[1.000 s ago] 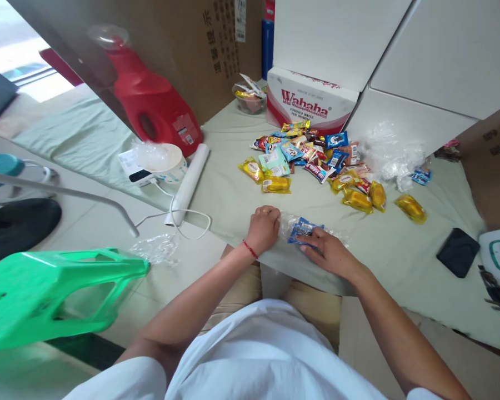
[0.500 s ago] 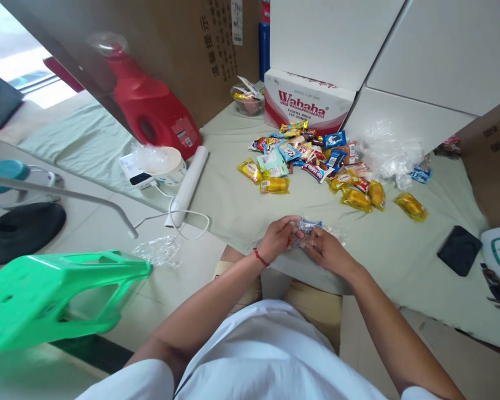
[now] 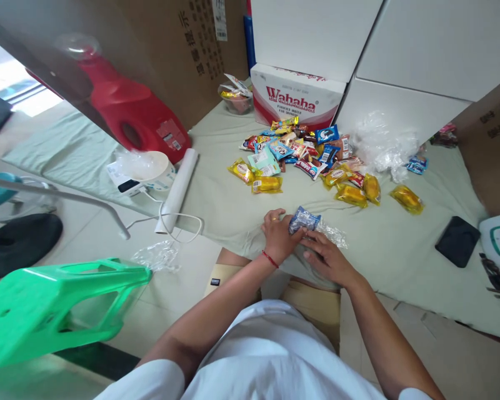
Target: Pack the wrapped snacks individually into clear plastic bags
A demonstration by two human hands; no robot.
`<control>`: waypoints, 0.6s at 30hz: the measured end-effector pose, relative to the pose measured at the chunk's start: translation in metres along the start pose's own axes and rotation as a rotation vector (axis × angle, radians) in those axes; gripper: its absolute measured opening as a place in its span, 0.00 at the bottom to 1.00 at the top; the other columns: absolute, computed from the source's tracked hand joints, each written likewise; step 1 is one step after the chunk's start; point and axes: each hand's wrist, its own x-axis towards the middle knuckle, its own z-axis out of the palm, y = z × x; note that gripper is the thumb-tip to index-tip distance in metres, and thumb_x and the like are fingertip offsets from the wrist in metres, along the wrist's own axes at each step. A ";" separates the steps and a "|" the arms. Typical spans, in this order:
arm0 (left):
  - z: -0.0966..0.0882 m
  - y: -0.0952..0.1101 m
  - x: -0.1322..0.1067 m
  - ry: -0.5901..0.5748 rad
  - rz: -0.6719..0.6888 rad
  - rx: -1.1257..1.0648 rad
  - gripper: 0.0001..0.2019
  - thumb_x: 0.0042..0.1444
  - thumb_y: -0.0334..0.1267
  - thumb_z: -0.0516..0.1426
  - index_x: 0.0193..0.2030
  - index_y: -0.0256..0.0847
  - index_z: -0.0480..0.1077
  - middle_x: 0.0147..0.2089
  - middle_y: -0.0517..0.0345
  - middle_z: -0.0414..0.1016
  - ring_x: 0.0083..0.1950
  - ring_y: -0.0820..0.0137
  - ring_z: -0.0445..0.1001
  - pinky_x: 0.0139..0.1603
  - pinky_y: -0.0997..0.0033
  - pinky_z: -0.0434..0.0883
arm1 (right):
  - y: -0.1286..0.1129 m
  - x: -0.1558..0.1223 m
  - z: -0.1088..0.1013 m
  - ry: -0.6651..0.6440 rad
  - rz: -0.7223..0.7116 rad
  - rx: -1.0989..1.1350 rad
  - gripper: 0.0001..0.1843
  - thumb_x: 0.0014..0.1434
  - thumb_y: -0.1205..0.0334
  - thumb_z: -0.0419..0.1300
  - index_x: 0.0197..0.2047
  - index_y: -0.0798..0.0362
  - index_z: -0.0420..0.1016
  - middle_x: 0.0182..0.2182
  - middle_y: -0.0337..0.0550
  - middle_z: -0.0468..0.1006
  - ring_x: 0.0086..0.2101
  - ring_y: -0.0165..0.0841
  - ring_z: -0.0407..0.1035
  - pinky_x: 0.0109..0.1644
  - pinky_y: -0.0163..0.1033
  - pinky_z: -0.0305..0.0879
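Note:
My left hand (image 3: 277, 236) and my right hand (image 3: 327, 258) meet at the near edge of a pale green cloth (image 3: 233, 211). Both grip a clear plastic bag (image 3: 331, 233) with blue-wrapped snacks (image 3: 303, 219) inside. The left hand's fingers are curled round the bag's blue end. My right hand pinches the bag from the near side. A red string circles my left wrist. Beyond the hands lies a heap of wrapped snacks (image 3: 304, 153), with several yellow packets (image 3: 352, 194) along its near side.
A Wahaha box (image 3: 294, 100) and white boxes (image 3: 400, 55) stand at the back. Crumpled clear plastic (image 3: 383, 147), a black phone (image 3: 456, 241), a red jug (image 3: 129, 114), a white bowl (image 3: 148, 166), a white roll (image 3: 177, 189) and a green stool (image 3: 54, 305) lie around.
The bag lay flat under my hands a second ago. Both hands then lifted and bunched it together. Now it rests low on the cloth with the blue packets gathered at the left end.

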 end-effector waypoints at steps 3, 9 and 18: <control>0.004 0.001 0.002 0.004 0.048 -0.057 0.14 0.53 0.44 0.69 0.43 0.45 0.74 0.58 0.48 0.74 0.64 0.52 0.67 0.61 0.51 0.65 | 0.002 -0.002 -0.014 0.293 0.147 -0.033 0.16 0.74 0.55 0.53 0.53 0.47 0.81 0.48 0.51 0.81 0.51 0.42 0.75 0.59 0.52 0.71; 0.007 0.005 0.005 -0.031 0.048 -0.099 0.14 0.54 0.41 0.66 0.37 0.45 0.64 0.38 0.56 0.74 0.49 0.58 0.74 0.54 0.57 0.67 | 0.046 0.013 -0.039 0.406 0.383 -0.388 0.39 0.59 0.47 0.69 0.68 0.57 0.68 0.55 0.61 0.76 0.60 0.56 0.62 0.67 0.66 0.56; 0.017 0.004 0.004 0.177 0.278 -0.198 0.11 0.53 0.30 0.62 0.39 0.44 0.65 0.44 0.53 0.72 0.48 0.61 0.72 0.50 0.59 0.71 | 0.002 0.013 0.009 0.366 0.394 -0.049 0.13 0.68 0.55 0.56 0.39 0.50 0.80 0.33 0.45 0.72 0.37 0.38 0.68 0.45 0.43 0.66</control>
